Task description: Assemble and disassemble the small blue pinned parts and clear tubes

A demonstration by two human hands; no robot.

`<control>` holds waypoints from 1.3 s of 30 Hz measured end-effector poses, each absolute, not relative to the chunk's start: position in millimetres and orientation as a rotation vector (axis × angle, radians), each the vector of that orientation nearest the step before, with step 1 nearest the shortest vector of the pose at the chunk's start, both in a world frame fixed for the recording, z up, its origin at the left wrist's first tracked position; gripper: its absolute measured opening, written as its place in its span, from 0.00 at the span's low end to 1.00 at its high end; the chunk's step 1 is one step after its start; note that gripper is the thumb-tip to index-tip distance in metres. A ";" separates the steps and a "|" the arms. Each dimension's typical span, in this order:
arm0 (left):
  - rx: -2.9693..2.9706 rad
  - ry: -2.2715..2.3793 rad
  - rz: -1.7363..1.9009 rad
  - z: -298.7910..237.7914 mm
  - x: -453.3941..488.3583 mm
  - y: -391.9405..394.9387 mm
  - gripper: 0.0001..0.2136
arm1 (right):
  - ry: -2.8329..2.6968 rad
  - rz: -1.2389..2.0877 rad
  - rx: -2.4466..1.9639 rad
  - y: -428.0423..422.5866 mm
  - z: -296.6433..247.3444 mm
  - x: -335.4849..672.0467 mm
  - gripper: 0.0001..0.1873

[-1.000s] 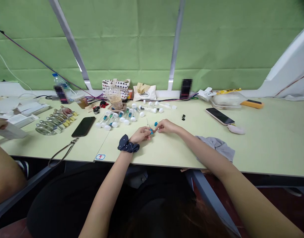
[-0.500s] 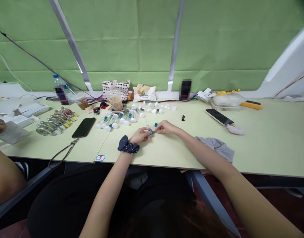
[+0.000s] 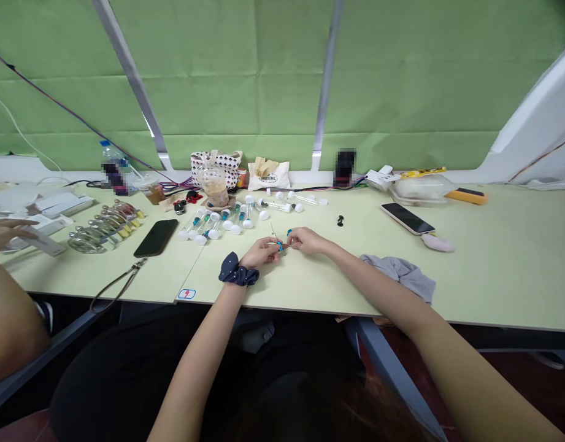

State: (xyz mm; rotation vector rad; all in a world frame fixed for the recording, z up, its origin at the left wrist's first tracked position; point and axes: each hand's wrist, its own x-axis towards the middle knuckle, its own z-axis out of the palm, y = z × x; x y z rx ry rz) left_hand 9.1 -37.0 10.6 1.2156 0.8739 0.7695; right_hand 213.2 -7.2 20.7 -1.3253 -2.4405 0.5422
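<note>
My left hand [image 3: 262, 252] pinches a small shiny blue piece [image 3: 280, 245], and a thin wire-like pin [image 3: 273, 231] sticks up beside it. Close on its right, my right hand [image 3: 307, 240] has its fingertips pressed together at the blue piece's side; what they grip is too small to make out. A second small blue part [image 3: 289, 232] shows at the right hand's fingers. Beyond my hands lie several clear tubes with white caps [image 3: 213, 233], some with blue or green pieces inside. A small black spool-shaped part [image 3: 340, 220] rests to the right.
A black phone [image 3: 156, 238] with a strap and a row of clear glass-like pieces [image 3: 86, 238] lie left. Drink cups [image 3: 215, 191] and bags [image 3: 268, 175] stand behind. Rightward are another phone [image 3: 407, 218] and a grey cloth [image 3: 402, 275]. At far left, a co-worker's hand [image 3: 6, 233] holds a white box.
My right hand has shifted slightly left; my left hand stays nearly still with the blue piece. The co-worker's hand has come further into view, now on a white box.
</note>
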 end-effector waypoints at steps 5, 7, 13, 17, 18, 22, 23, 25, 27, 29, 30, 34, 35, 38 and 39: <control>1.230 0.858 0.771 12.1 9.0 -38.7 0.16 | -2.476 0.470 -1.341 -8.9 19.6 211.3 0.09; 1.242 0.864 0.789 13.3 9.3 -39.1 0.16 | -2.472 0.471 -1.316 -8.5 19.3 211.8 0.09; 1.252 0.872 0.934 15.9 9.3 -38.8 0.18 | -2.310 0.502 -1.201 -4.9 23.6 216.1 0.09; 1.259 0.864 0.980 13.6 7.7 -36.9 0.18 | -2.176 0.555 -1.061 -6.3 28.1 215.2 0.09; 1.264 0.856 0.985 12.7 7.2 -36.3 0.18 | -2.162 0.567 -1.028 -7.8 29.5 213.8 0.09; 1.260 0.820 0.984 9.3 6.5 -33.2 0.21 | -2.147 0.577 -0.936 -16.0 35.8 205.9 0.08; 1.256 0.805 0.983 8.5 6.6 -32.3 0.23 | -2.144 0.578 -0.928 -17.8 37.2 204.2 0.08; 1.247 0.767 0.987 7.2 7.0 -30.5 0.26 | -2.140 0.585 -0.926 -20.2 39.0 201.8 0.08; 1.242 0.738 0.995 6.2 7.3 -29.3 0.27 | -2.140 0.588 -0.927 -20.7 39.2 200.9 0.08; 1.240 0.726 1.004 5.7 7.4 -29.0 0.27 | -2.146 0.580 -0.920 -19.7 37.7 200.9 0.07; 1.238 0.723 1.008 5.6 7.4 -29.1 0.27 | -2.150 0.574 -0.914 -18.9 36.5 200.9 0.07; 1.246 0.733 1.009 6.1 7.5 -30.5 0.25 | -2.167 0.554 -0.915 -16.7 31.7 200.6 0.07; 1.253 0.742 1.007 6.1 7.8 -30.8 0.24 | -2.171 0.550 -0.921 -16.6 31.1 200.4 0.07; 1.283 0.768 1.025 5.1 10.7 -31.3 0.23 | -2.188 0.537 -0.933 -17.1 31.8 200.4 0.07; 1.296 0.778 1.042 4.4 12.3 -31.3 0.23 | -2.197 0.533 -0.938 -17.1 32.8 200.6 0.07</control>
